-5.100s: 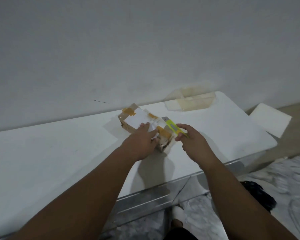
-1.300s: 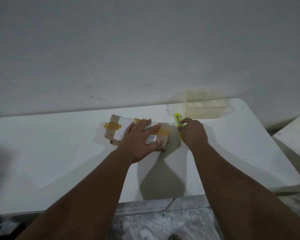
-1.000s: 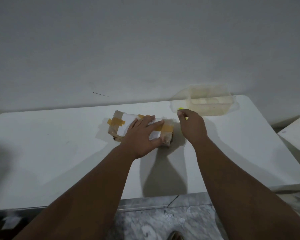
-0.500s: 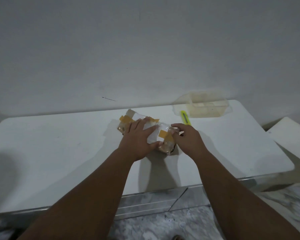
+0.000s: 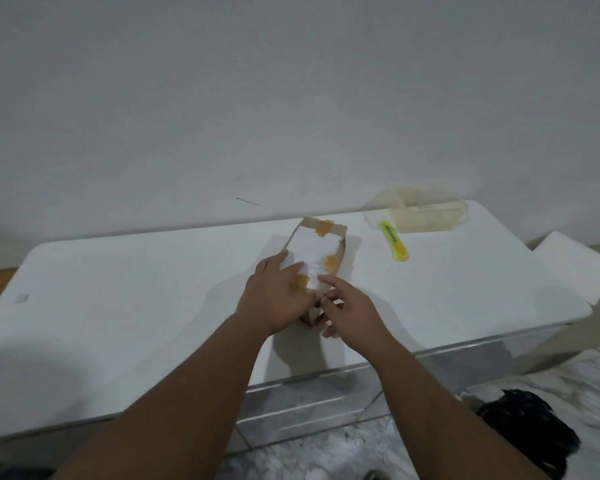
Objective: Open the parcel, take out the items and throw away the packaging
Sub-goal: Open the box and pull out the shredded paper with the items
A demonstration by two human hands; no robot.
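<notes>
Since half a second ago the parcel [image 5: 317,258] has been turned, so its long side now runs from the table's [image 5: 136,299] front edge toward the back edge by the wall [image 5: 291,98], rather than lying across. Over the past second the yellow knife [image 5: 394,240] has left the right hand and now lies on the table near the back right corner, just in front of a clear plastic tub [image 5: 423,213] and well apart from the parcel.

Brown cardboard shows at the parcel's sides, a white label covers its top, and strips of tan tape [image 5: 324,227] cross the far end and the near part. It rests on the table about midway along, nearer the front edge than the back.

The left hand [image 5: 274,303] lies flat on the near left part of the parcel, fingers spread and pressing down on the label, the thumb hidden at the near end. The right hand [image 5: 352,311] is at the near right corner of the parcel with the forefinger stretched out toward the label and the other fingers loosely curled; the pictures do not show whether these pinch a flap or tape, as the spot is blurred and shaded by both hands.

Off the right edge of the table a white board [image 5: 575,268] leans lower down, and a black bag [image 5: 527,431] lies on the marbled floor [image 5: 343,452] beneath.
</notes>
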